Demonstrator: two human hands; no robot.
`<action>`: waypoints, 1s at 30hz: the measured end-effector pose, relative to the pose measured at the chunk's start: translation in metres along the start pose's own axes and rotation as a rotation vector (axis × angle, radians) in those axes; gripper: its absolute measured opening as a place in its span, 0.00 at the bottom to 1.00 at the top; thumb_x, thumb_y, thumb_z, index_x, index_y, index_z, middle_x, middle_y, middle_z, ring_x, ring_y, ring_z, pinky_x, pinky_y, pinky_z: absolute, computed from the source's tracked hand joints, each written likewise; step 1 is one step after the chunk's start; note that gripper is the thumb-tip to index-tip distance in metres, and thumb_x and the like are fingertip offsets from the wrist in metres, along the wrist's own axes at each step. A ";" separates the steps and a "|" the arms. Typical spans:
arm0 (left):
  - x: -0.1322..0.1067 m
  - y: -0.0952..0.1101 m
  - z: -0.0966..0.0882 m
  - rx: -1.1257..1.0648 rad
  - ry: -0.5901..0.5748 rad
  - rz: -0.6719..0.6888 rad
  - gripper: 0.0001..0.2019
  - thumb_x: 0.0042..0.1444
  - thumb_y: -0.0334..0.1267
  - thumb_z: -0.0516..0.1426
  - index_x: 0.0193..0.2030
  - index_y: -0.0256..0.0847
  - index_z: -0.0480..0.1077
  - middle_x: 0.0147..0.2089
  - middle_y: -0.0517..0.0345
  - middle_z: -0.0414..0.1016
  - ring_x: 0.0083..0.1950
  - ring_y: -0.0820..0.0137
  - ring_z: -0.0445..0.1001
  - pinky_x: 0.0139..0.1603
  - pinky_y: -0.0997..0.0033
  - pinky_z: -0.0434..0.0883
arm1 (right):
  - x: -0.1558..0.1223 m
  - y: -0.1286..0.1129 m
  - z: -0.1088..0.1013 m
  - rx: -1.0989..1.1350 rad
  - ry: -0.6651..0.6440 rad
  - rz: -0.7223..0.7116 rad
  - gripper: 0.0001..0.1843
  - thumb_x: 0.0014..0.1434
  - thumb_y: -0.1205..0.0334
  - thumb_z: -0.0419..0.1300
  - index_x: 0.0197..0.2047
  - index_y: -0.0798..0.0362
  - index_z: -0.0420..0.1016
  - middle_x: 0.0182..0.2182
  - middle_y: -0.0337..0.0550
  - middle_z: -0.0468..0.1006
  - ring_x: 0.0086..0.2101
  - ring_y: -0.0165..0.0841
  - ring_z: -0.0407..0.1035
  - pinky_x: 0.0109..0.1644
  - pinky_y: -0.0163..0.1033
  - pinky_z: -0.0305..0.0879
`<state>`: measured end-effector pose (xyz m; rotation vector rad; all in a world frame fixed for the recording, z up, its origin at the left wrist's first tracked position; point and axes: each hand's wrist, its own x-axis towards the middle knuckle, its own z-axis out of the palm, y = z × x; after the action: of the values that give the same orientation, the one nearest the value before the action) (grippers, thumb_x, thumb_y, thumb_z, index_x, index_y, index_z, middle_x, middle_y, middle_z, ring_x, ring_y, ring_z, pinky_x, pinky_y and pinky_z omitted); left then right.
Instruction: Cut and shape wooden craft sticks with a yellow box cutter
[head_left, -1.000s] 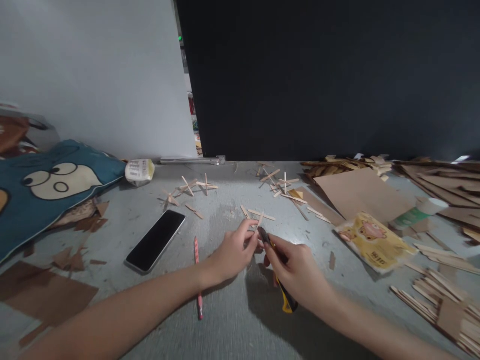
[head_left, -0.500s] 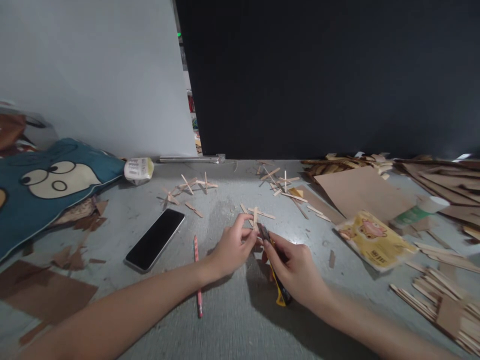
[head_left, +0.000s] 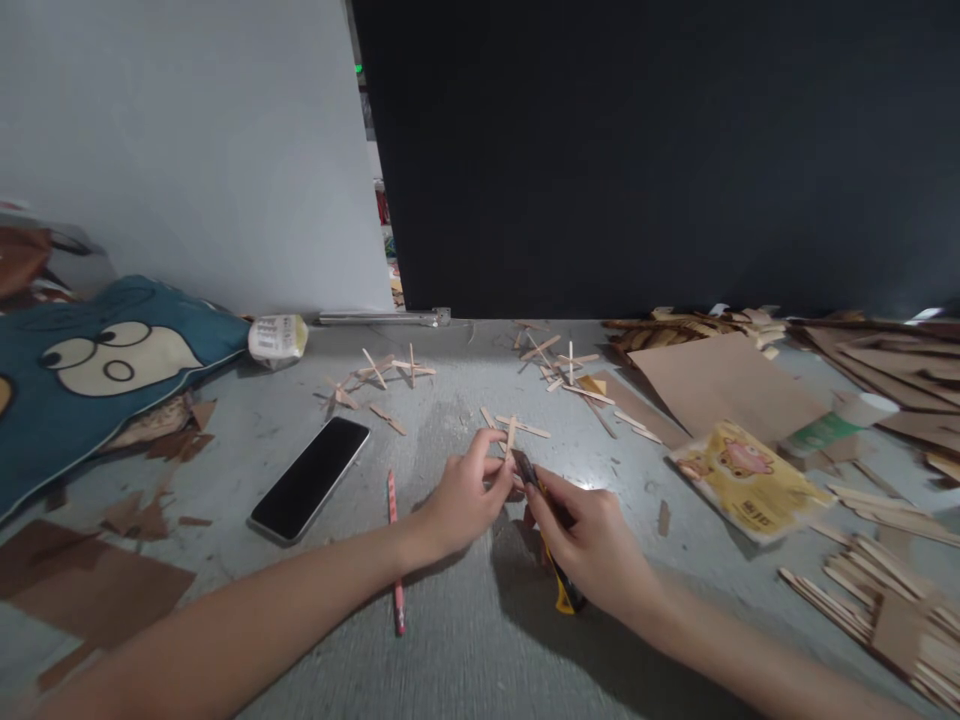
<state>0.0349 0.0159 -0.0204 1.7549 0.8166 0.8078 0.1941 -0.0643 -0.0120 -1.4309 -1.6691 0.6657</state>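
Head view: stick and knife meet over the counter

The left hand pinches a slim wooden stick between thumb and fingers, its free end pointing up and away from the person. The right hand is wrapped around a yellow-and-black utility knife, the head of the tool angled toward the lower part of the stick, just beside the left fingertips. Both hands are above the middle of the counter. Whether the edge actually bites the wood cannot be told; the fingers crowd that spot.

The step in hand looks like trimming or cutting the stick. The next move seems to call for a firm left pinch, a short controlled push of the knife, and the left fingertips kept out of the blade's line.

Just beyond the hands lies a loose stick, and farther back small crossed-stick pieces stand on the counter. A red-pink pencil lies by the left forearm, with a phone to its left. Off to the right are a yellow packet and a spread of flat sticks.
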 end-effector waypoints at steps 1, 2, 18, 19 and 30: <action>0.000 0.001 0.000 0.002 0.003 -0.001 0.15 0.70 0.48 0.54 0.56 0.42 0.62 0.37 0.51 0.85 0.38 0.61 0.85 0.43 0.61 0.80 | 0.000 0.000 0.000 0.003 -0.003 0.002 0.17 0.72 0.53 0.50 0.33 0.48 0.67 0.19 0.34 0.70 0.17 0.27 0.64 0.20 0.32 0.59; -0.001 0.001 0.000 0.001 0.005 -0.003 0.14 0.70 0.47 0.54 0.56 0.42 0.62 0.37 0.51 0.85 0.39 0.61 0.85 0.44 0.61 0.80 | -0.001 0.000 0.000 0.006 -0.008 0.004 0.16 0.72 0.53 0.50 0.33 0.48 0.67 0.20 0.34 0.71 0.17 0.27 0.65 0.20 0.32 0.59; -0.001 0.001 -0.001 0.162 0.022 0.051 0.11 0.71 0.43 0.51 0.56 0.42 0.62 0.35 0.55 0.84 0.35 0.65 0.82 0.38 0.67 0.72 | -0.001 -0.004 0.001 0.083 -0.043 0.082 0.15 0.71 0.53 0.51 0.34 0.49 0.69 0.21 0.34 0.73 0.16 0.28 0.70 0.21 0.32 0.62; -0.001 0.001 -0.001 0.167 0.019 0.048 0.12 0.71 0.43 0.51 0.56 0.42 0.62 0.35 0.55 0.84 0.35 0.65 0.82 0.38 0.67 0.72 | -0.001 -0.005 0.001 0.102 -0.046 0.097 0.16 0.71 0.52 0.51 0.34 0.49 0.69 0.21 0.35 0.74 0.16 0.29 0.70 0.21 0.32 0.62; 0.000 -0.003 0.001 0.214 0.016 0.024 0.13 0.70 0.41 0.51 0.58 0.42 0.62 0.31 0.58 0.83 0.28 0.67 0.78 0.31 0.71 0.68 | -0.004 -0.009 0.008 0.395 -0.046 0.303 0.22 0.66 0.39 0.55 0.37 0.50 0.71 0.25 0.37 0.76 0.16 0.30 0.71 0.18 0.33 0.67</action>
<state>0.0348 0.0160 -0.0232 1.9517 0.9214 0.7738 0.1822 -0.0688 -0.0098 -1.3918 -1.2711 1.1355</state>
